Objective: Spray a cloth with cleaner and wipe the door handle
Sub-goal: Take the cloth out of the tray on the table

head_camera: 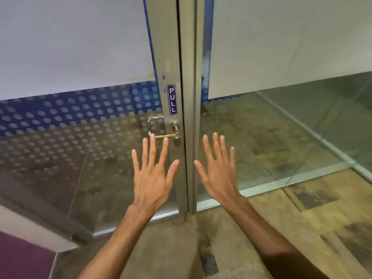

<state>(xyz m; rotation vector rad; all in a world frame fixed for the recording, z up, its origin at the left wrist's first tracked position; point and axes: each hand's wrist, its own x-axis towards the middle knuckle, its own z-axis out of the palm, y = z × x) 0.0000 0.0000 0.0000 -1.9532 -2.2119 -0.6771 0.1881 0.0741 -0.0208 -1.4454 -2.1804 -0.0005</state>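
A silver lever door handle (175,128) sits on the metal frame of a glass door (171,57), just below a blue PULL sticker (171,99). Yellowish cord (165,135) is tied around the lever. My left hand (153,174) is held out flat with its fingers spread, the fingertips just below and left of the handle, holding nothing. My right hand (218,170) is spread the same way to the right of the door's edge, also holding nothing. No cloth or spray bottle is in view.
A second handle (154,119) shows through the glass on the door's far side. The left pane carries frosted dots (70,117). A fixed glass panel (281,127) stands to the right. The concrete floor (302,218) is stained. A purple surface (24,258) lies at the lower left.
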